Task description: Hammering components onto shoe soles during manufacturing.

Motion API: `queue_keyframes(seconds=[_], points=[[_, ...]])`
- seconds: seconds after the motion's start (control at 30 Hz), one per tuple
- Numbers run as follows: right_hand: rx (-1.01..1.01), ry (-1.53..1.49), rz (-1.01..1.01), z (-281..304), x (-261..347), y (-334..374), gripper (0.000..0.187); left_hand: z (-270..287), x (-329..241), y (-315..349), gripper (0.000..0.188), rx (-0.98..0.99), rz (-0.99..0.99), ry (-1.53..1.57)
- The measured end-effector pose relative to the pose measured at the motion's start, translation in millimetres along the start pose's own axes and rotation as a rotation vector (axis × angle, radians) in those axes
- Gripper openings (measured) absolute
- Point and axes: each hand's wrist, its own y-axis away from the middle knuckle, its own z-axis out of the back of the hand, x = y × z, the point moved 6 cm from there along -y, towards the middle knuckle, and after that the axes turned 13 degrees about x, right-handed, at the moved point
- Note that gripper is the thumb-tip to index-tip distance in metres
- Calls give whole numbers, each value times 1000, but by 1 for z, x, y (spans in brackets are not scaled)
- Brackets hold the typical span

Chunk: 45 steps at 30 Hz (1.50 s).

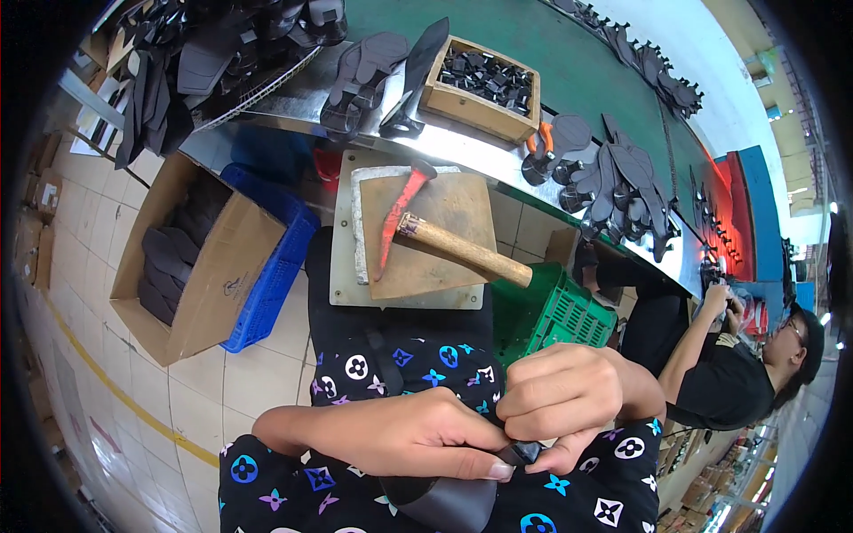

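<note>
Low over my lap, my left hand (422, 435) is closed round a smooth black shoe heel (449, 503), whose wide curved end shows below the fingers. My right hand (564, 395) meets it, thumb and fingers pinching a small black heel tip (530, 450) at the heel's narrow end. The fingers partly hide where the two pieces meet. Beyond my hands, a hammer (462, 249) with a red head and wooden handle lies on a tan board (444, 204) atop a pale slab.
A wooden box (480, 115) of small black pieces stands on the green-topped bench (382, 18), among dark insoles with heels (622, 178). A cardboard box (213, 293) of dark soles sits left, against a blue crate (275, 302). A green crate (569, 311) and a seated co-worker (729, 377) are right.
</note>
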Motion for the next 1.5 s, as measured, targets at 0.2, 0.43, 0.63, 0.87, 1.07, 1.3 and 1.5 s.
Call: queue_keyframes(seconds=[0.2,0.43,0.63,0.87,1.07,1.3,1.5], points=[[-198,-272,-97,10,-41,11,45,20,-6,21,27,-400,-52,-173],[-780,-463,-94,-8,-69,52,47,40,8,17,56,-607,-173,409],[-1392,225,-704,55,-81,154,33,100,3,35,42,-961,99,-223],[-1339,856,-1216,95,-111,238,36,249,-101,104,48,-1390,375,-953],[-898,859,-1434,153,-167,235,36,242,-111,56,46,-1392,488,-1664],[-1700,532,-936,190,-149,261,31,186,-86,26,39,-1248,514,-1648],[-1294,108,-910,221,-138,250,21,168,-87,-4,42,-1138,584,-1751]])
